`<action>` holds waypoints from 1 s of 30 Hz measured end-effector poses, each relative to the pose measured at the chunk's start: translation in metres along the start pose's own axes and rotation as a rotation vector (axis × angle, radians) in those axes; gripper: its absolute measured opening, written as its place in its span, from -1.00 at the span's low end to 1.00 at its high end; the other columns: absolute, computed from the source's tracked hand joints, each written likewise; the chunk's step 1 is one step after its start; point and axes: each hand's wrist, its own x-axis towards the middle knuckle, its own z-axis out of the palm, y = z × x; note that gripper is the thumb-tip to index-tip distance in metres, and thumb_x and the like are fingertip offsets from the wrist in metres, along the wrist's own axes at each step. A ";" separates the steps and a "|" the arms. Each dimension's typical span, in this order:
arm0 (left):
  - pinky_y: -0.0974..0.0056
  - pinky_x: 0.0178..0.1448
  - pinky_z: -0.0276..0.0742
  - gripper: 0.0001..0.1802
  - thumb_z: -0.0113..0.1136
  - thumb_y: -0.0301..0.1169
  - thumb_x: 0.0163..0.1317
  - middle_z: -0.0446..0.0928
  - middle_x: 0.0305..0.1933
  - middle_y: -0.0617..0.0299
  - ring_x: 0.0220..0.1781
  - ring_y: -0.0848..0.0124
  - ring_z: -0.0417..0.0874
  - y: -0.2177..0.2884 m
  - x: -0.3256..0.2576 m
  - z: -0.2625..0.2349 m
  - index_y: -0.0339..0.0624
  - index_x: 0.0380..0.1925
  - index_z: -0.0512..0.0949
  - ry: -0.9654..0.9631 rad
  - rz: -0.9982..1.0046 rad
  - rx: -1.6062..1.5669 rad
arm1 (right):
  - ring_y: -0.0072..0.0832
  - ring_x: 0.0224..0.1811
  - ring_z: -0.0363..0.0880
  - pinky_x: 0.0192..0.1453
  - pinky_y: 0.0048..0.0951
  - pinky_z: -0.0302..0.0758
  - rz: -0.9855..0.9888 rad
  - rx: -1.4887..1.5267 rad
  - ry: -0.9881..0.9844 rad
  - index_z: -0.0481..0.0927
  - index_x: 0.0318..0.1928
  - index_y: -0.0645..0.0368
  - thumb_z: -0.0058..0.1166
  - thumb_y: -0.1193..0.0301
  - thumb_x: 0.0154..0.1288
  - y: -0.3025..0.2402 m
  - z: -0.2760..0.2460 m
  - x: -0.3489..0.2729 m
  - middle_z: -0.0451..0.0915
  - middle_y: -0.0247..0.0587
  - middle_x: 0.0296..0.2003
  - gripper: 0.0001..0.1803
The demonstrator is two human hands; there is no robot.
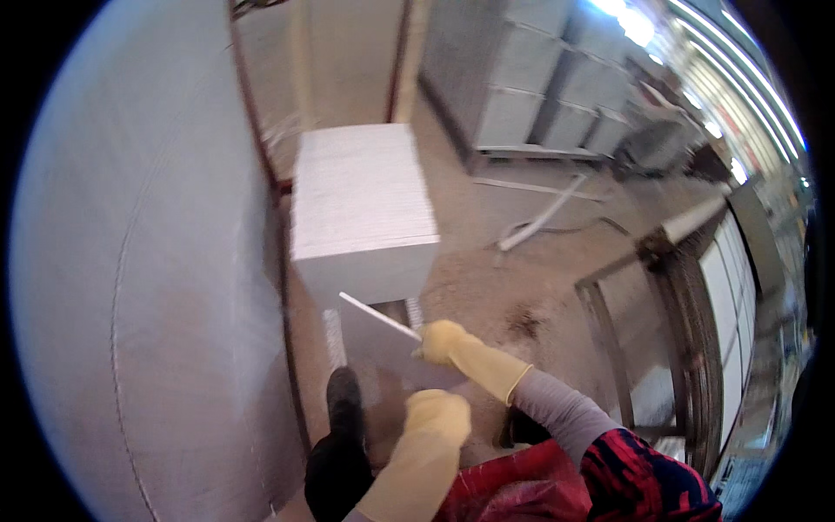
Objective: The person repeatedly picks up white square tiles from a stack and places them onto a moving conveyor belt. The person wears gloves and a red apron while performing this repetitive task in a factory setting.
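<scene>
Both my hands wear yellow rubber gloves. My right hand (448, 344) is closed on the right end of a thin flat tile (383, 346), which has a pale top edge and a grey face and is held tilted. My left hand (435, 422) is curled at the tile's lower edge; its fingertips are partly hidden. Just beyond the tile stands a long row of white tiles (361, 191), packed tightly together on two pale rails (334, 337). The held tile is apart from the front of that row.
A tall grey wall or panel (165, 261) runs along my left. Stacked pale blocks (517, 83) stand at the back right, with loose white strips (539, 217) on the floor before them. At right is a metal frame (687, 348) with white panels. My dark boot (344, 396) is below the rails.
</scene>
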 end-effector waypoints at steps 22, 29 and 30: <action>0.08 0.11 0.44 -0.36 -0.13 0.05 0.33 0.38 0.18 0.13 0.15 0.12 0.43 0.087 -0.005 0.067 -0.09 0.28 0.20 -0.254 0.206 -1.442 | -0.33 -0.20 0.64 -0.07 -0.30 0.56 0.163 2.178 1.012 0.56 -0.06 0.34 0.25 0.44 0.11 0.124 0.005 -0.490 0.63 -0.08 -0.19 -0.63; 0.02 0.26 0.29 -0.26 -0.30 0.20 0.33 0.34 0.24 0.11 0.21 0.16 0.38 0.223 -0.015 0.097 -0.16 0.24 0.24 -0.399 0.636 -1.581 | -0.29 -0.09 0.60 0.03 -0.29 0.52 0.010 2.264 1.318 0.45 0.04 0.36 0.17 0.38 0.17 0.182 0.023 -0.521 0.58 -0.03 -0.09 -0.54; 0.07 0.27 0.29 -0.30 -0.32 0.15 0.36 0.36 0.23 0.14 0.21 0.20 0.39 0.234 -0.010 0.100 -0.18 0.22 0.27 -0.385 0.604 -1.562 | -0.27 -0.08 0.59 0.04 -0.29 0.51 -0.002 2.291 1.348 0.44 0.05 0.37 0.16 0.38 0.17 0.191 0.025 -0.518 0.57 -0.02 -0.08 -0.54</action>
